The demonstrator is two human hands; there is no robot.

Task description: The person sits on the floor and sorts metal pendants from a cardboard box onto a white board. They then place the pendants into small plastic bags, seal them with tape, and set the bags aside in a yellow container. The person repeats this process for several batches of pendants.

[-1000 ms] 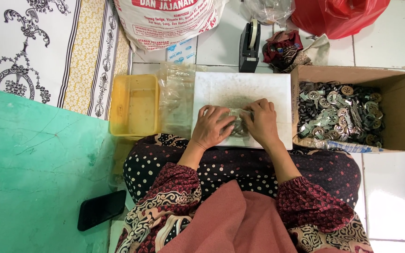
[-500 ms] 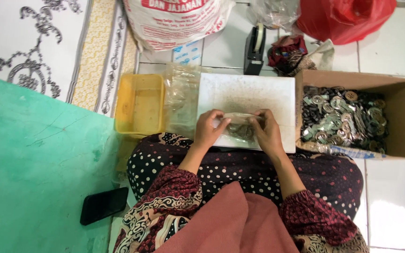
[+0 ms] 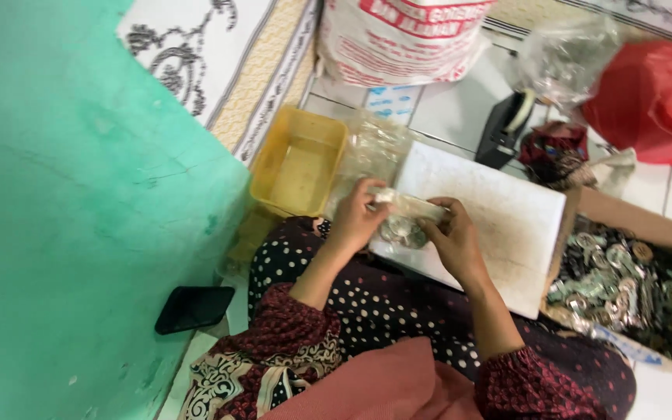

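My left hand and my right hand both grip a small clear plastic bag of round silvery pieces, held just above the near left corner of a white board that rests on my lap. The left hand pinches the bag's top left end, the right hand holds its right end. The silvery pieces hang at the bag's bottom between the two hands.
A yellow plastic tub and a pile of clear bags lie left of the board. A cardboard box full of silvery packets sits right. A black phone, tape dispenser, white sack and red bag surround them.
The head camera has swung left and tilted, so the green wall fills more of the view. Both hands have lifted the small bag slightly and stretched its top edge.
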